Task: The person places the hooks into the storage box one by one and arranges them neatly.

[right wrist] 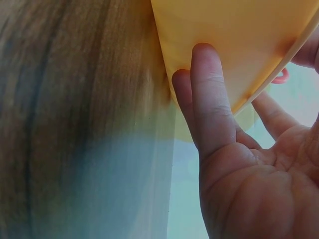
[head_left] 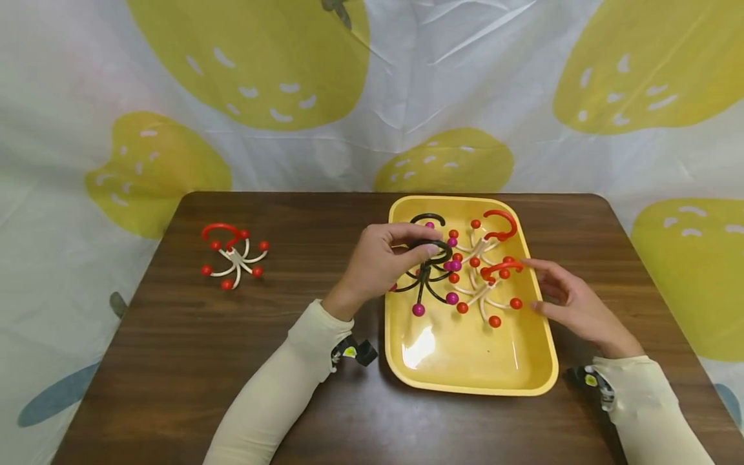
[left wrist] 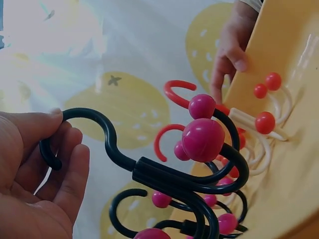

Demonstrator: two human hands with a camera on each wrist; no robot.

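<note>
My left hand [head_left: 380, 258] pinches the black curved hook of a swivel hanger [left wrist: 159, 172] between thumb and fingers. Its several black arms end in magenta balls and hang over the left side of a yellow plastic tray [head_left: 459, 381]. Beneath it, another black hanger [left wrist: 127, 211] with magenta balls lies in the tray. My right hand [head_left: 572, 307] is at the tray's right rim, fingers loosely extended along the outer wall in the right wrist view. Close to its fingertips, cream hangers with red hooks [head_left: 502, 266] and red balls lie inside the tray.
A separate cream hanger [head_left: 235, 258] with a red hook and red balls lies on the left of the dark wooden table [head_left: 192, 361]. Behind the table hangs a white cloth [head_left: 325, 158] printed with yellow fruit.
</note>
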